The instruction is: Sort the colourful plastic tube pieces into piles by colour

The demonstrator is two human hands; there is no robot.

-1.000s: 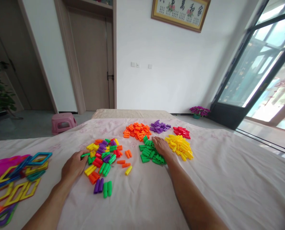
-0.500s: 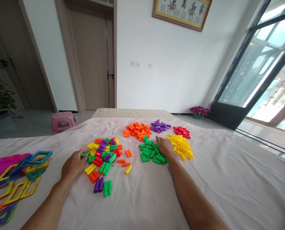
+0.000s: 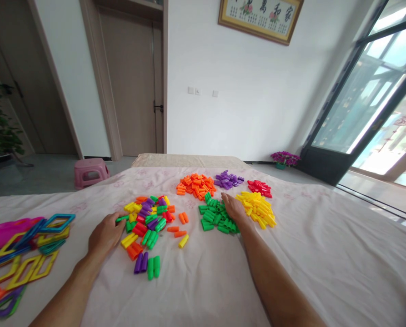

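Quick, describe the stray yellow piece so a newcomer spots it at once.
On the pale tablecloth, find the mixed-colour pile beside the left hand. Between it and the green pile lie a few loose orange pieces. The yellow piece lies just below them in the picture, the only yellow one in that gap.

And up on the white wall (image 3: 189, 129) I'm seeing a gold-framed calligraphy panel (image 3: 260, 19), pale switch plates (image 3: 191, 90) lower down to its left. Far left I've got a leafy plant (image 3: 0, 122), then a pink stool (image 3: 91, 171) and a brown door (image 3: 129, 86); over right, magenta flowers (image 3: 285, 157) beside a dark-framed glass door (image 3: 354, 104)!
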